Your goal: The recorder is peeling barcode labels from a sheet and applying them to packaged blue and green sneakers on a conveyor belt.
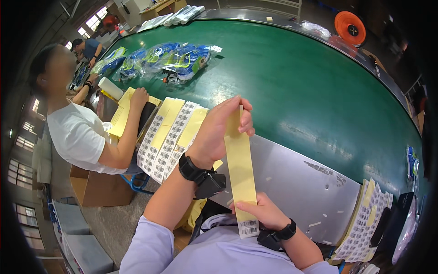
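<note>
A long yellow strip of label backing paper stretches between my two hands, tilted slightly. Two barcode labels remain at its lower end, close to my shirt. My left hand is closed round the upper end, its fingers curled behind the paper. Lower down, my right hand pinches the strip just above the labels, thumb on its front face. Left of my left forearm, sheets of barcode labels with bare yellow stripes lie at the table's edge.
A grey metal plate lies in front of me beside the green belt. More label sheets hang at the right. Bagged blue-green goods rest on the belt. At left, a co-worker handles yellow paper above a cardboard box.
</note>
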`<state>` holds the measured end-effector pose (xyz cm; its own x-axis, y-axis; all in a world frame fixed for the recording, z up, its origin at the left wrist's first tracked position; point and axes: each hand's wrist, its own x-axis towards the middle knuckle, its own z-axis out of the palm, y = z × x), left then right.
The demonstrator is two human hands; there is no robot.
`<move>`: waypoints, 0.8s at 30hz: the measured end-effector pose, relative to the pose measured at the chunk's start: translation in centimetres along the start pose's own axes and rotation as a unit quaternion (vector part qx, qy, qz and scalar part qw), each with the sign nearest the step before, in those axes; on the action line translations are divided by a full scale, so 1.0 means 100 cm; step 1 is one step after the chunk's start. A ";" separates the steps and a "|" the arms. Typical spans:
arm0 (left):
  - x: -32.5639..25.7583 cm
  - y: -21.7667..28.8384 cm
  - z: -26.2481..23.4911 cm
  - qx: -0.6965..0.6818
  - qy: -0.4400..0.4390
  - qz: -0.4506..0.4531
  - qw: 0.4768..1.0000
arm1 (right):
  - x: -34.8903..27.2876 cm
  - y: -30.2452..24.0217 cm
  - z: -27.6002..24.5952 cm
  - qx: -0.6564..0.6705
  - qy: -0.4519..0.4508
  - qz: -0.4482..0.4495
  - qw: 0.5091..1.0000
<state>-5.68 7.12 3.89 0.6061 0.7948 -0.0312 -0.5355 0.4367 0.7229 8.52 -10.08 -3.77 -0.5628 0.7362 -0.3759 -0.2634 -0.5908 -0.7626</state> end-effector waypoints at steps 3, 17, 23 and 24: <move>0.003 -0.003 0.006 -0.010 0.009 -0.005 1.000 | -0.003 -0.003 -0.005 -0.076 0.000 -0.004 0.997; 0.004 0.007 0.005 0.280 0.042 0.055 0.957 | -0.016 -0.005 -0.022 -0.197 0.051 -0.019 0.979; -0.040 0.034 -0.128 0.741 0.181 -0.002 0.647 | -0.039 0.011 -0.050 0.027 0.169 -0.076 0.982; -0.044 0.031 -0.131 0.770 0.179 -0.044 0.611 | -0.040 0.013 -0.053 0.079 0.176 -0.083 0.978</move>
<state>-17.68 10.50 -2.82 0.2783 0.9582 -0.0667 0.8455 -0.2114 0.4904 14.59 -11.99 -6.05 -0.2054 0.8778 -0.4328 -0.4624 -0.4768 -0.7476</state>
